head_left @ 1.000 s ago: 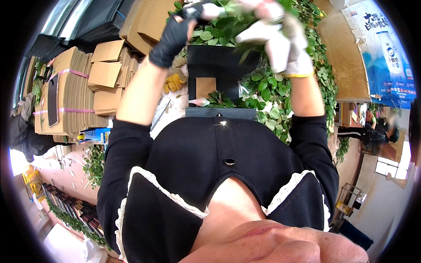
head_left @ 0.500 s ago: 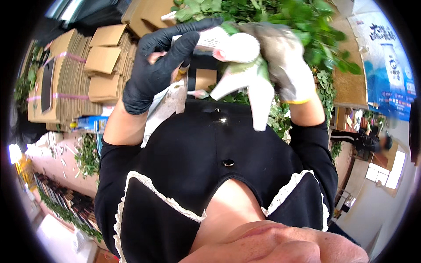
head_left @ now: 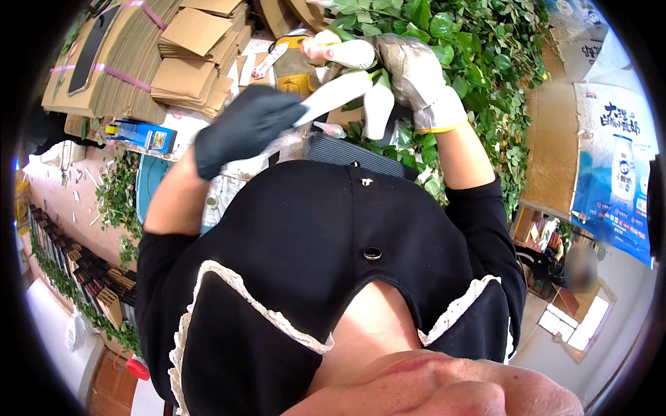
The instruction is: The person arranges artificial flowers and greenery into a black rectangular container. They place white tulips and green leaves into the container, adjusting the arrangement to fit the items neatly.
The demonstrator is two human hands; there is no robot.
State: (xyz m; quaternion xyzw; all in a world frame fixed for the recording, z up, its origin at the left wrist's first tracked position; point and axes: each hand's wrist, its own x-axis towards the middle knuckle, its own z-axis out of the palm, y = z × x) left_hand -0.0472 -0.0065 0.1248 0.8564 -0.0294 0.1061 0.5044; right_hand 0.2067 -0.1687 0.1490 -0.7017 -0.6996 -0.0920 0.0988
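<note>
My right hand [head_left: 416,76], in a dirty white glove, is closed round the green stems of a small bunch of flowers. The blooms are wrapped in white sleeves: a netted bud [head_left: 352,54] points left with pink showing near it, and another sleeved bud [head_left: 378,109] hangs down. Between my hands stretches a long white flower sleeve [head_left: 338,96]. At its left end is my left hand [head_left: 250,126], black-gloved and blurred, its fingers closed on the sleeve tip. The petals inside the sleeves are mostly hidden.
Leafy green stems [head_left: 479,76] lie thickly beyond and right of my right hand. Stacked cardboard pieces [head_left: 187,62] stand at the far left, near a blue box [head_left: 142,135]. A yellow-grey glove [head_left: 297,69] and a pink-white net [head_left: 270,61] lie behind the flowers.
My left hand has moved down from the netted bud to the tip of a long sleeve, its fingers closing. The bunch has shifted up in view, still in my right hand.
</note>
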